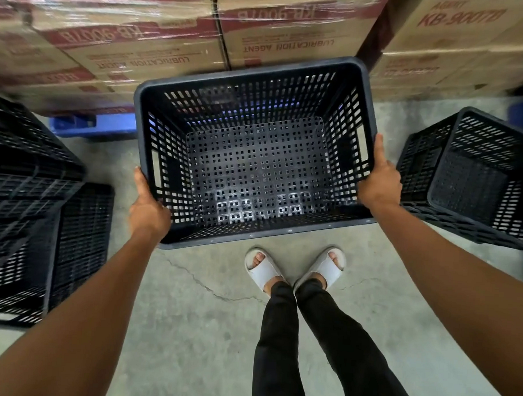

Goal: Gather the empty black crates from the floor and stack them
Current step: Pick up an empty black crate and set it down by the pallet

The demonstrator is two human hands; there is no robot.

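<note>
From the head camera, you look straight down at an open-topped black crate (253, 149) that you hold in front of you, above the concrete floor (186, 330). Your left hand (149, 210) grips the crate's left rim near its near corner, thumb lying along the top edge and fingers curled under the lip. Your right hand (380, 183) grips the right rim the same way, thumb up along the edge. The crate is empty; its perforated bottom shows through.

To your left, more black crates (32, 216) sit on the floor, lying on their sides or upside down, close against each other. To your right another black crate (473, 181) lies tilted, its open mouth turned toward you.

Beyond the held crate, stacked cardboard boxes (135, 39) wrapped in clear film stand on a blue pallet (91, 127). Your feet in white slippers (293, 267) stand just behind the crate's near edge, toes pointing outward.
</note>
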